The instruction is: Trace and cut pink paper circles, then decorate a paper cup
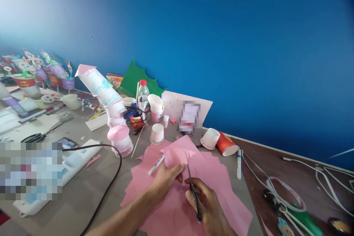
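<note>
My right hand grips a pair of scissors with dark handles, the blades pointing up and away from me. Just left of them, my left hand pinches a piece of pink paper, which stands slightly raised beside the blades. Whether the blades touch this paper is unclear. Beneath both hands lie several pink sheets with jagged edges and faint curved pencil lines. A white marker rests on the sheets, close to my left wrist.
A leaning tower of decorated paper cups stands left of the sheets. Behind are a white cup, a bottle and a propped phone. A black cable and a power strip lie left, white cables right.
</note>
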{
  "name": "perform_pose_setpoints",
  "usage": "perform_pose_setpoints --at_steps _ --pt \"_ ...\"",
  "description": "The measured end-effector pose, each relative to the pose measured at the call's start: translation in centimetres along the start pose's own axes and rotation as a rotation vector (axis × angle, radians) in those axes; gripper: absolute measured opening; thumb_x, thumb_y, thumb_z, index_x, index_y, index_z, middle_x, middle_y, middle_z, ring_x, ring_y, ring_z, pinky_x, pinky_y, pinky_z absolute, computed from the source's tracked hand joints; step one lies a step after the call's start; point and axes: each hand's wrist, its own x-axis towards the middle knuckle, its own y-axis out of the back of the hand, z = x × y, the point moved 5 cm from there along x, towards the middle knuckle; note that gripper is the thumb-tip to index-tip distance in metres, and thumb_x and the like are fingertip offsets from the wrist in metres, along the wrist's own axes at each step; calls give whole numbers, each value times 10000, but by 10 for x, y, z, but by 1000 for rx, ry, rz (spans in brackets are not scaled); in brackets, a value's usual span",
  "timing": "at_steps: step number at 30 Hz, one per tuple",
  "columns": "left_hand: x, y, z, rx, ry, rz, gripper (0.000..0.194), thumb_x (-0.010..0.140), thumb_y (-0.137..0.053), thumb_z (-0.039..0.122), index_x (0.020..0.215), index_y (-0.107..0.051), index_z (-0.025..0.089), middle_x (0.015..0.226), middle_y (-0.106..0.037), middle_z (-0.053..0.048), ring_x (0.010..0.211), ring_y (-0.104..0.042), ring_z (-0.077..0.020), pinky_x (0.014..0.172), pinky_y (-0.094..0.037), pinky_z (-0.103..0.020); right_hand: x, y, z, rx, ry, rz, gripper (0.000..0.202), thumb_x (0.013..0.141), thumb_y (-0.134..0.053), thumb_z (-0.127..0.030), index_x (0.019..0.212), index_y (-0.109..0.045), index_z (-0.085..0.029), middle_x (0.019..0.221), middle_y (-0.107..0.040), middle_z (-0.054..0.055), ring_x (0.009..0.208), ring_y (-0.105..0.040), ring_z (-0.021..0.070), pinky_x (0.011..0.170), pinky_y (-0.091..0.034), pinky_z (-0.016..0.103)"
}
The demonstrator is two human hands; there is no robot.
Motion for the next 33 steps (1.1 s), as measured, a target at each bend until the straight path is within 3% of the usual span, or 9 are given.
perform_pose_setpoints --at_steps 9,18,24,33 --pt "2 -3 -13 -53 27 -33 345 754 -644 369 487 -526 186 519 -540 -16 546 -511 -160 607 -421 -298 5 2 -4 35 -19 -79 516 787 -596 -664 934 -635 -171 603 -423 -51 540 -327 113 487 -252 237" --pt "2 -6 -18 -66 69 -78 279 750 -612 341 536 -552 173 526 -547 -6 520 -495 -137 563 -398 -273 5 3 -13 9 21 -43 514 801 -604 -647 937 -665 -155 690 -575 11 610 -442 141 550 -357 247" --pt "1 -7 -15 -69 57 -84 315 762 -621 368 526 -542 174 520 -546 -4 527 -492 -136 570 -399 -270 7 4 -2 -43 55 9 502 829 -559 -657 916 -664 -173 628 -502 -17 564 -383 132 499 -317 242" --pt "-1 -7 -9 -56 64 -77 321 723 -628 378 508 -501 177 498 -513 7 500 -472 -120 550 -394 -260 5 2 -3 -71 57 29 542 816 -541 -699 885 -657 -174 647 -525 2 561 -418 139 468 -336 237"
